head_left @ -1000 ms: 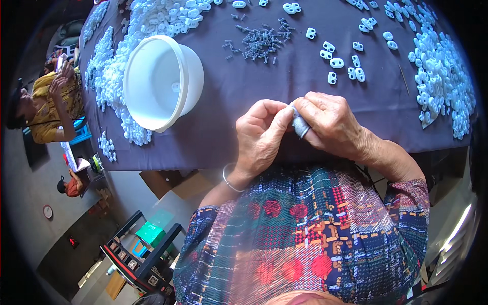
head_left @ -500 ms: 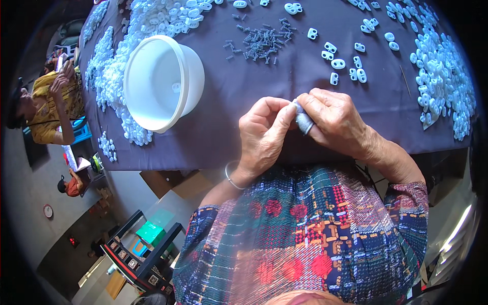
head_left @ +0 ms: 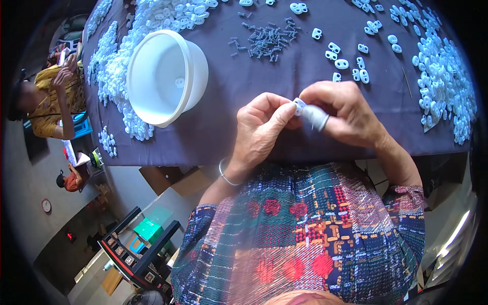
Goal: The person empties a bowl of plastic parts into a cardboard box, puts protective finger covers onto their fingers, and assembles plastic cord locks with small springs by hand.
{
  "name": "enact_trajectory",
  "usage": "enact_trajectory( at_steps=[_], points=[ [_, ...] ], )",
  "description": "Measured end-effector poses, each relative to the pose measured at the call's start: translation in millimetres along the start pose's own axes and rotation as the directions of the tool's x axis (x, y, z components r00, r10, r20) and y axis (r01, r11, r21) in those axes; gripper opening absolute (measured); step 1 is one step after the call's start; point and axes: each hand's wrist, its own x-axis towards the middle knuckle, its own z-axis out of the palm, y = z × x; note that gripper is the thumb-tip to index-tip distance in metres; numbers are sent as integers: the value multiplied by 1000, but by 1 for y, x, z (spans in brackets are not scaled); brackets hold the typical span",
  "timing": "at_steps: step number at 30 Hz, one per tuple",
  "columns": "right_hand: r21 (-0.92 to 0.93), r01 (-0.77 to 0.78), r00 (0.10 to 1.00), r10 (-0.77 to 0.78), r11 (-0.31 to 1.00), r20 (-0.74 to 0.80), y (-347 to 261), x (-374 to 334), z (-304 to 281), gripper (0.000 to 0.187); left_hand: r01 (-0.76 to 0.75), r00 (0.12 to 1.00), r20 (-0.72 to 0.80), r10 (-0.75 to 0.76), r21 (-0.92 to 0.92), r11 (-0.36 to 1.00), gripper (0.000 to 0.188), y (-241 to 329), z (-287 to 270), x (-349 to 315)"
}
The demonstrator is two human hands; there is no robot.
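Note:
A small white plastic cord lock piece (head_left: 299, 105) is pinched between the thumb and forefinger of my left hand (head_left: 260, 122), above the near part of the table. Close against its right side is my right hand (head_left: 352, 114), its forefinger and thumb apart. A pale grey wrap (head_left: 315, 118) covers the right thumb, slightly blurred. Whether the right fingertip touches the piece, I cannot tell. Beyond my hands lie a loose heap of small dark metal springs (head_left: 267, 43) and several scattered white cord locks (head_left: 341, 64).
A white plastic tub (head_left: 193, 76) stands left on the dark tablecloth (head_left: 229, 91), with one small piece inside. White pieces pile up behind it (head_left: 114, 68) and at the right edge (head_left: 442, 76). A thin stick (head_left: 406, 82) lies near the right pile. Another person (head_left: 53, 99) sits at far left.
My right thumb and forefinger have parted and drawn back rightward, exposing the white piece in my left fingers. The view has shifted slightly.

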Motion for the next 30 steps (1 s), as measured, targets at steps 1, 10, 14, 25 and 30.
enact_trajectory(
  at_steps=[1, 10, 14, 25, 30],
  points=[
    [47, -105, 994, 106, 993, -10, 0, 1, -1, 18, 27, 999, 37, -27, -6, 1000, 18, 1, -2, 1],
    [343, -347, 937, 332, 873, 105, -9, 6, -3, 17, 68, 993, 101, -65, -27, 997, 16, 6, -5, 2],
    [313, -306, 951, 304, 899, 58, -2, 6, 0, 16, 74, 995, 66, -70, -61, 995, 16, 7, 1, 3],
    [466, -381, 889, 455, 799, -53, -6, 7, -7, 13, -15, 998, -65, 19, 62, 998, 15, 14, -1, 0],
    [491, -398, 879, 475, 775, -39, -5, 7, -3, 12, 33, 999, 3, -33, -21, 999, 16, 9, -6, 5]
  ],
)
